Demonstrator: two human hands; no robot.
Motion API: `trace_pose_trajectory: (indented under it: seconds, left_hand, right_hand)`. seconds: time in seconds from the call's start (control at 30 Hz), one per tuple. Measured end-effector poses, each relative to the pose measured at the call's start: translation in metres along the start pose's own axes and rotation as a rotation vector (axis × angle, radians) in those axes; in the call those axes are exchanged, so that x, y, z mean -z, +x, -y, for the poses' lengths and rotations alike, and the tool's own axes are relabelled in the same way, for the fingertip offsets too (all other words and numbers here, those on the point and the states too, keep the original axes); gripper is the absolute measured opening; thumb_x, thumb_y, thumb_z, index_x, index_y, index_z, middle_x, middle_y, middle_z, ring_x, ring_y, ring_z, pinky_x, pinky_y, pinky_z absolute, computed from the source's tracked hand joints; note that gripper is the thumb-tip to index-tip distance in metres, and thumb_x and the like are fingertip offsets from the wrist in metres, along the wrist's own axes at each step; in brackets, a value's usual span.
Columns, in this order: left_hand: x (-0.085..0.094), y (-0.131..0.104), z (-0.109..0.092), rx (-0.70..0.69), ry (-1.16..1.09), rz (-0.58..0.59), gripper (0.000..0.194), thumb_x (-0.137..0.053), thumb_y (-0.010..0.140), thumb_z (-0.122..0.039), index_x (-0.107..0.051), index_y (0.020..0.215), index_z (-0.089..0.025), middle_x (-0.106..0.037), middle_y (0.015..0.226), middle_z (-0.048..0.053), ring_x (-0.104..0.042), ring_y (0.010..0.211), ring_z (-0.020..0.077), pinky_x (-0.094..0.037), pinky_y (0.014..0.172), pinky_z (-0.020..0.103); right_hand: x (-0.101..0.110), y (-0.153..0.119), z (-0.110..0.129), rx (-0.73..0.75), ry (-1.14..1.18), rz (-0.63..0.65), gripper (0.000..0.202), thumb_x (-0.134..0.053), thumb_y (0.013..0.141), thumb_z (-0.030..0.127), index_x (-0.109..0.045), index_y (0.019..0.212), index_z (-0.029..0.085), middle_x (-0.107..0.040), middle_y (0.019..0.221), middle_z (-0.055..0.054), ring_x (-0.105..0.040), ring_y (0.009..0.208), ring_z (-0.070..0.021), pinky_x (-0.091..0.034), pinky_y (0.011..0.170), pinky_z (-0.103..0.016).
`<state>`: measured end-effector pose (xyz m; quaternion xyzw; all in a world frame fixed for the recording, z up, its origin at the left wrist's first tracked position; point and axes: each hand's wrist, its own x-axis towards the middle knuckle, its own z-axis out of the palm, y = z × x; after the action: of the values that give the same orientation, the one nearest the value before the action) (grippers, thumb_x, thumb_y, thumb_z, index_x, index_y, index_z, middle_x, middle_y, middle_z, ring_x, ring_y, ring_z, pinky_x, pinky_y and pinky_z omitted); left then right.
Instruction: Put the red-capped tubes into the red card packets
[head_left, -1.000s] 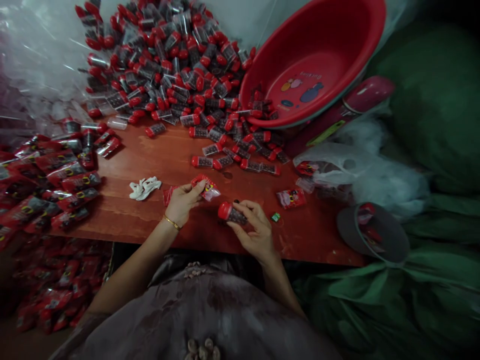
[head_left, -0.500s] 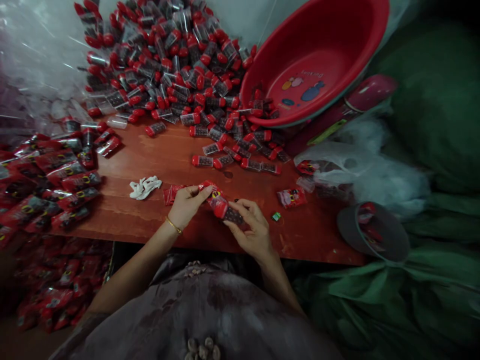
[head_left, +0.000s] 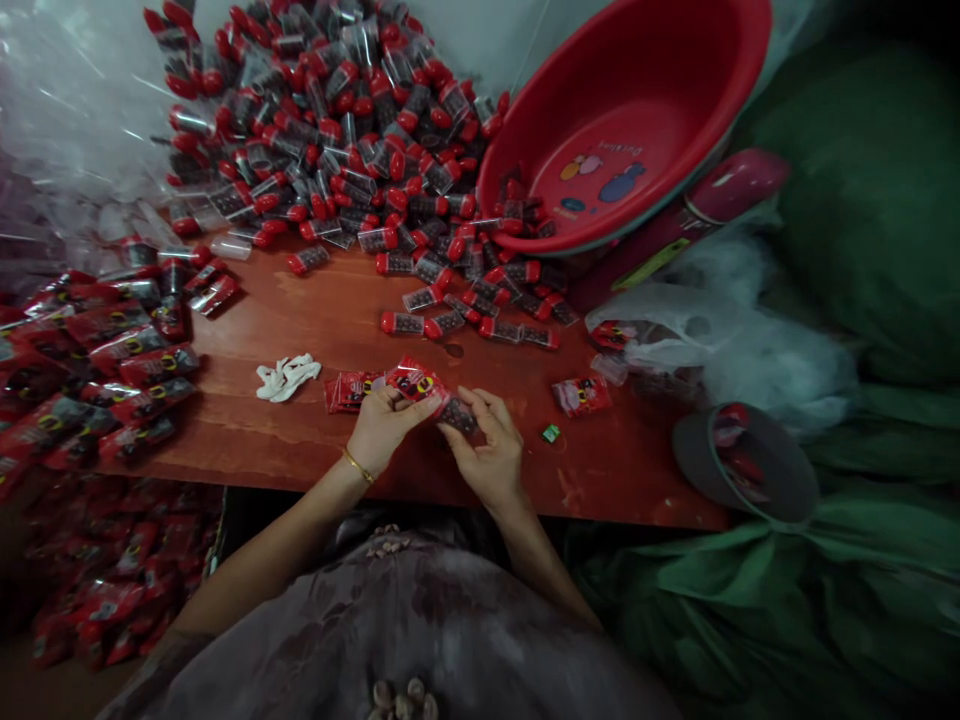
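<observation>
A red printed plastic packet (head_left: 412, 380) is pinched between the thumb and fingers of my left hand (head_left: 384, 425). My right hand (head_left: 489, 450) grips the near end of a small clear tube (head_left: 459, 416) with dark contents. The tube's far end lies inside the packet, and its red cap no longer shows. Both hands hold these just above the front of the table. Beside my left hand, a few flat red packets (head_left: 345, 392) rest on the wood, partly covered by the hand.
A large heap of red-capped tubes (head_left: 352, 150) fills the back, touching a tilted red basin (head_left: 630, 120). Filled packets (head_left: 112, 350) pile up at left. White crumpled cloth (head_left: 287, 377), a pink-and-red packet (head_left: 581, 396), a grey bowl (head_left: 697, 460) and clear plastic bags (head_left: 750, 340) lie around.
The tube has gone deeper into the packet, covering its red cap. My right hand has shifted slightly left, and my left hand has slid right along the packet, closer to it.
</observation>
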<state>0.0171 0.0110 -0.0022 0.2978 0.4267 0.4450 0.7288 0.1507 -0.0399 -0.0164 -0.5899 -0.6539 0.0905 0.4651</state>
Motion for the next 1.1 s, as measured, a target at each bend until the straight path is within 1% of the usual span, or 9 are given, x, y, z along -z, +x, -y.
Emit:
trace_pose_trajectory:
  seconds: [0.13,0.27,0.43,0.5,0.6,0.73,0.83,1.0,1.1]
  left_hand:
    - [-0.004,-0.003,0.003,0.043,-0.06,-0.066,0.036,-0.087,0.041,-0.032,-0.069,0.066,-0.013,-0.066,0.058,-0.002,-0.053,0.05,0.0062,-0.044,0.055,0.019]
    - [-0.003,-0.003,0.004,-0.04,-0.116,-0.077,0.03,-0.08,0.055,-0.041,-0.067,0.057,-0.014,-0.06,0.05,-0.003,-0.049,0.046,0.0046,-0.044,0.054,0.019]
    - [0.001,0.002,0.006,-0.049,-0.106,-0.057,0.028,-0.08,0.056,-0.037,-0.071,0.067,-0.013,-0.069,0.068,0.002,-0.06,0.061,0.01,-0.049,0.067,0.024]
    - [0.001,0.004,0.006,-0.086,-0.088,-0.106,0.028,-0.081,0.054,-0.036,-0.07,0.067,-0.013,-0.069,0.069,0.002,-0.06,0.062,0.0103,-0.049,0.067,0.024]
    - [0.0,0.003,0.006,-0.137,-0.013,-0.106,0.028,-0.081,0.055,-0.036,-0.069,0.065,-0.013,-0.067,0.064,0.001,-0.057,0.058,0.009,-0.047,0.062,0.022]
    - [-0.005,-0.002,0.005,-0.089,0.066,0.033,0.032,-0.077,0.058,-0.042,-0.068,0.064,-0.012,-0.062,0.055,0.0,-0.052,0.047,0.0082,-0.043,0.048,0.021]
    - [-0.005,-0.003,0.001,-0.082,0.086,0.088,0.033,-0.076,0.06,-0.044,-0.066,0.062,-0.012,-0.061,0.053,0.0,-0.052,0.045,0.0092,-0.043,0.046,0.022]
    - [-0.002,0.002,0.001,-0.183,0.046,-0.04,0.026,-0.075,0.063,-0.037,-0.07,0.072,-0.014,-0.069,0.07,0.003,-0.062,0.065,0.0126,-0.049,0.065,0.024]
    - [-0.001,0.005,0.001,-0.133,0.04,0.0,0.024,-0.077,0.061,-0.034,-0.07,0.072,-0.013,-0.068,0.068,0.003,-0.061,0.063,0.0134,-0.049,0.063,0.025]
  right_hand:
    - [-0.009,0.006,0.004,0.002,0.013,-0.034,0.038,-0.058,0.082,0.021,-0.057,0.12,0.021,-0.058,0.105,-0.009,-0.06,0.096,-0.0195,-0.053,0.083,-0.033]
    - [-0.019,0.007,0.008,0.016,0.072,-0.018,0.038,-0.06,0.082,0.022,-0.057,0.12,0.022,-0.058,0.106,-0.009,-0.059,0.098,-0.0191,-0.051,0.086,-0.032]
    - [-0.023,0.005,0.011,-0.132,0.176,-0.014,0.038,-0.062,0.08,0.027,-0.057,0.118,0.021,-0.06,0.109,-0.009,-0.059,0.102,-0.0194,-0.05,0.088,-0.033]
    - [-0.02,0.005,0.01,-0.245,0.268,0.064,0.036,-0.058,0.082,0.031,-0.056,0.117,0.02,-0.064,0.103,-0.008,-0.064,0.09,-0.0177,-0.053,0.079,-0.031]
    - [-0.016,0.005,0.009,-0.436,0.372,0.201,0.025,-0.051,0.086,0.035,-0.059,0.103,0.017,-0.064,0.068,0.0,-0.061,0.055,-0.0117,-0.05,0.055,-0.024]
    - [-0.02,0.003,0.008,-0.59,0.56,0.16,0.025,-0.052,0.084,0.042,-0.058,0.086,0.018,-0.057,0.056,0.005,-0.05,0.041,-0.0073,-0.04,0.042,-0.019]
    - [-0.021,0.003,0.008,-0.601,0.655,0.13,0.025,-0.055,0.082,0.043,-0.058,0.084,0.018,-0.059,0.06,0.004,-0.05,0.041,-0.0065,-0.04,0.042,-0.018]
    - [-0.015,0.011,0.013,-0.543,0.551,0.218,0.021,-0.059,0.079,0.038,-0.06,0.085,0.018,-0.059,0.054,0.005,-0.054,0.041,-0.0085,-0.042,0.043,-0.019]
    - [-0.016,0.016,0.013,-0.518,0.53,0.22,0.021,-0.058,0.079,0.037,-0.062,0.084,0.018,-0.056,0.049,0.006,-0.05,0.037,-0.0075,-0.04,0.04,-0.019]
